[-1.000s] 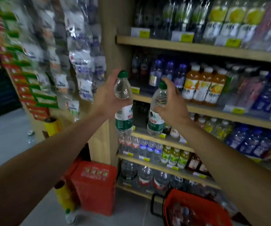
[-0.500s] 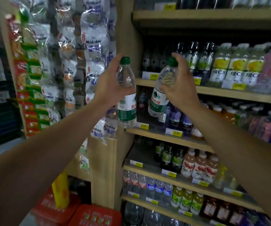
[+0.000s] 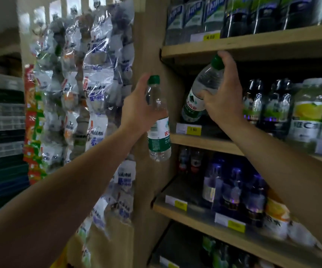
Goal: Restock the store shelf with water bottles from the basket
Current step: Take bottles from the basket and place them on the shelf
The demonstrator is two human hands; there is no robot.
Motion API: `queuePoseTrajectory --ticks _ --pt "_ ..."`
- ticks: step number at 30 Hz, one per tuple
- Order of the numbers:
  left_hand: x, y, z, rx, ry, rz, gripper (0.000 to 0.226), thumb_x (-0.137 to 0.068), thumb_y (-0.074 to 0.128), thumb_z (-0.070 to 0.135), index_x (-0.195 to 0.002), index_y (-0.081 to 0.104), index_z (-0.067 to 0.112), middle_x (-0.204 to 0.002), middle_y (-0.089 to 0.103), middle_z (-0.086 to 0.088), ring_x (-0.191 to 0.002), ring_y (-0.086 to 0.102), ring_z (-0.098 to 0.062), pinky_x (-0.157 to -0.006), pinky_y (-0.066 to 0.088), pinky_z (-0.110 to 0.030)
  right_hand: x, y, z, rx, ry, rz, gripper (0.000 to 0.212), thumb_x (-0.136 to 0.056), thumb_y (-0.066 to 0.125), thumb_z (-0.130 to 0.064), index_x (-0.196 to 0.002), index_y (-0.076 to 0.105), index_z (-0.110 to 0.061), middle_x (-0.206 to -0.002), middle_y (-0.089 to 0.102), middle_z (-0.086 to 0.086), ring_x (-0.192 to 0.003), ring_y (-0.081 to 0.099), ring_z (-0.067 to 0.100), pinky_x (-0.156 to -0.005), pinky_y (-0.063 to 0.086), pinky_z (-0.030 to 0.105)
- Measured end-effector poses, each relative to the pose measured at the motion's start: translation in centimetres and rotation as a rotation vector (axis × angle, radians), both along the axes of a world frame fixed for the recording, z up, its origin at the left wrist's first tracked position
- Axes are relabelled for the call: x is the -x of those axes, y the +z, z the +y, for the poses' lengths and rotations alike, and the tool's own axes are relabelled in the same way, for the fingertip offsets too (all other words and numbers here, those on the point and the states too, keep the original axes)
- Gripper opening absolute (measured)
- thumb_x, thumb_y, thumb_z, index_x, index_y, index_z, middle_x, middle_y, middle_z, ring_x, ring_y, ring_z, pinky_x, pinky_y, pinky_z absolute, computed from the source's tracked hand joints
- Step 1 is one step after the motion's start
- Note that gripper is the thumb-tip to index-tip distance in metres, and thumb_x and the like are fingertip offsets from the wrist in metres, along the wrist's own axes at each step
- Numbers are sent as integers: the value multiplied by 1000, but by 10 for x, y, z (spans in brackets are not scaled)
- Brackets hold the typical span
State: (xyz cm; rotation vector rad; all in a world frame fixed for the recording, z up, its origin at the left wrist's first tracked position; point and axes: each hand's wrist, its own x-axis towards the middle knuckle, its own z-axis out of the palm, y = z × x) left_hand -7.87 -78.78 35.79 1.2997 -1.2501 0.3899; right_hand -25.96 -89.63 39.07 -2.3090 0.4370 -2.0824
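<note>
My left hand (image 3: 137,107) grips a clear water bottle (image 3: 159,132) with a green cap and green-white label, held upright in front of the shelf unit's wooden side panel. My right hand (image 3: 224,93) holds a second green-capped water bottle (image 3: 199,93) by its neck and shoulder. That bottle is tilted, its base over the left end of a wooden shelf (image 3: 200,142), just under the shelf above. The basket is out of view.
Dark bottles (image 3: 257,105) and yellow-labelled drinks (image 3: 307,117) stand to the right on the same shelf. Purple bottles (image 3: 233,192) fill the shelf below. Hanging snack bags (image 3: 90,93) cover the panel at left. Yellow price tags line the shelf edges.
Both hands have risen with their bottles and the view has tilted upward. The right-hand bottle has moved in under the upper shelf and tilted more. The basket has left the view.
</note>
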Motion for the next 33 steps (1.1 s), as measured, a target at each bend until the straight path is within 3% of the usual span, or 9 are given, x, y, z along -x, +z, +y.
queuePoseTrajectory --ticks 4,8,12,16,20,24,29,33 --pt "2 11 -35 25 40 -23 99 -65 87 21 -147 33 34 -106 59 20 -92 60 -1 -68 46 -7 -15 15 -45 17 51 59 83 -82 73 -7 -149 28 -25 -149 35 0 -128 31 -1 -96 29 4" --pt "1 15 -61 -2 62 -34 101 -65 87 22 -149 32 34 -108 60 21 -92 58 2 -62 37 5 -34 32 -83 -77 77 161 95 -75 80 -11 -149 25 -31 -150 36 0 -133 39 14 -99 39 26" --pt "-2 10 -80 -39 82 -20 102 -65 87 23 -148 31 39 -121 63 13 -101 60 -2 -66 39 0 -50 44 -115 -231 94 181 104 -73 82 -11 -152 18 -34 -147 42 7 -132 44 25 -105 42 38" --pt "-5 1 -93 -81 68 14 102 -66 87 20 -148 30 42 -126 61 13 -108 60 -6 -73 43 -9 -65 45 -141 -364 144 256 108 -77 80 -15 -154 5 -33 -146 44 8 -131 46 25 -102 41 32" --pt "-14 1 -96 -106 80 21 105 -65 88 18 -149 30 41 -129 60 10 -111 59 -6 -68 39 -3 -86 40 -157 -406 164 256 100 -83 75 -20 -154 5 -31 -145 46 9 -129 48 28 -100 40 32" --pt "-26 -3 -92 -112 108 21 104 -64 88 20 -148 30 42 -119 62 15 -102 62 -6 -67 42 -8 -105 31 -167 -411 161 283 95 -87 72 -23 -155 5 -27 -149 40 10 -134 43 28 -105 35 33" --pt "-30 -5 -93 -131 109 0 104 -64 88 19 -149 31 40 -116 61 15 -101 60 -4 -64 39 1 -105 23 -168 -358 142 301 96 -86 73 -25 -155 8 -27 -154 32 9 -137 38 27 -106 31 29" --pt "-30 -5 -96 -118 83 18 105 -64 89 17 -150 31 37 -128 59 11 -109 56 -3 -66 36 6 -85 8 -165 -290 66 426 115 -74 84 -27 -156 3 -31 -161 -3 12 -145 23 32 -112 28 34"
